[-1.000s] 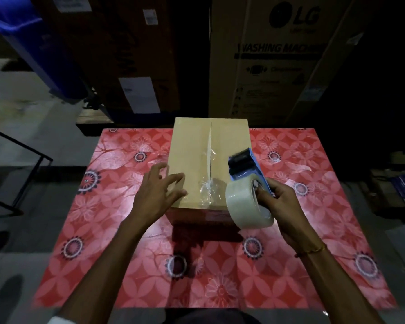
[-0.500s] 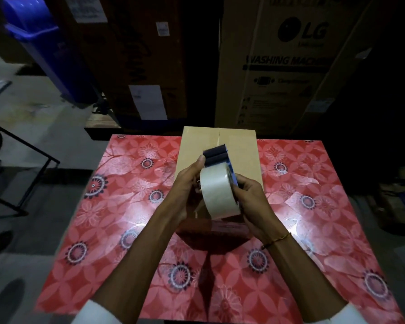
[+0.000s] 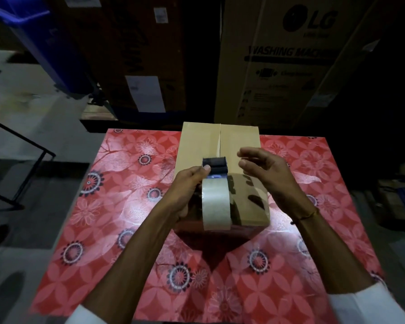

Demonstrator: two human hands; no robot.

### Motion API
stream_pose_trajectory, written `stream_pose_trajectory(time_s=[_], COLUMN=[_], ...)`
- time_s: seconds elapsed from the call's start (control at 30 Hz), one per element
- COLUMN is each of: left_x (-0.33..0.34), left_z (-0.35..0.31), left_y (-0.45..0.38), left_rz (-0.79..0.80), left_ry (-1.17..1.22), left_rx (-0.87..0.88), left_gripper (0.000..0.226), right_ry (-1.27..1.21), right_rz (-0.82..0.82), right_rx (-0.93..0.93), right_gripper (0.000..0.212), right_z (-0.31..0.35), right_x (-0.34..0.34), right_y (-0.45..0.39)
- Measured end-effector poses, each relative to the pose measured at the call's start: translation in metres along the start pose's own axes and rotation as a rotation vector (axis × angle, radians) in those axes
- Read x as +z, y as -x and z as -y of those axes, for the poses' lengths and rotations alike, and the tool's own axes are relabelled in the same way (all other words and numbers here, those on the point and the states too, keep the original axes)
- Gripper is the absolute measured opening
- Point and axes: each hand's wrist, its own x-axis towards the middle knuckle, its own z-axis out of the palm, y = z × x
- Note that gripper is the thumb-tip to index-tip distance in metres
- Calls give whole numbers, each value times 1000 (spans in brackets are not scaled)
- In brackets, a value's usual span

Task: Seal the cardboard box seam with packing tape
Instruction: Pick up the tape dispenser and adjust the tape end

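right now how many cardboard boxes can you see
3: the small box on the red table under the hands, the LG washing machine box behind it, and a darker box to its left. The dark background may hide more.

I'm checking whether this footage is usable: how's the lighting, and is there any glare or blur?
Head view: dim overall, the background nearly black; a bright patch of glare on the glossy red tablecloth; the left hand and tape dispenser cast a hard shadow on the cardboard box; right hand slightly motion-blurred; edges bowed by the wide lens.
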Motion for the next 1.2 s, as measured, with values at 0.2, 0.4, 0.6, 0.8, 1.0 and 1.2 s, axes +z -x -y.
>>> stream_pose_trajectory(time_s=[0.2, 0.4, 0.6, 0.8, 1.0, 1.2], left_x=[-1, 1, 8, 22, 25, 21], left_z=[0, -4, -9, -11, -7, -10], left_y=[-4, -7, -5, -7, -11, -11], left_rz=[41, 47, 93, 126, 68, 143], left_ry=[-7, 34, -112, -78, -4, 113], left_rx=[-7, -21, 44, 63, 1, -30], left_gripper=[27, 20, 26, 35, 31, 33], right_ry=[199, 189, 125, 109, 196, 276], right_rz=[130, 45, -9, -94, -138, -217], right_rx=[-16, -128, -156, -153, -173, -167], right_gripper=[43, 16, 17, 15, 14, 11], right_z=[9, 3, 5, 1, 1, 1], right_x=[26, 46, 42, 37, 41, 45], right_y=[-33, -43, -39, -35, -37, -49])
